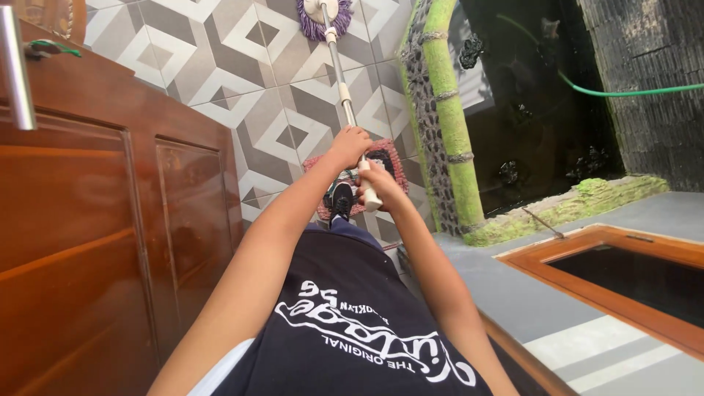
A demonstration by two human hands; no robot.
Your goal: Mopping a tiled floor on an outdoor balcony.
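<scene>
patterned grey tile floor [242, 81], wooden door [88, 242] alongside; left hand [350, 145], right hand [376, 183] grip closed round mop handle [342, 88].

A: Bright, even daylight; the patterned floor tiles [242, 81] look sharp, shadows soft.
B: The pond [535, 110] at upper right stays very dark. Straight edges like the wooden door [88, 242] bow from wide-angle distortion, slightly soft near corners.

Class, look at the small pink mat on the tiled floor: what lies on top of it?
On the pink mat stands a dark shoe. The hands gripping the mop handle cover the mat's middle, so anything there is hidden.
</scene>
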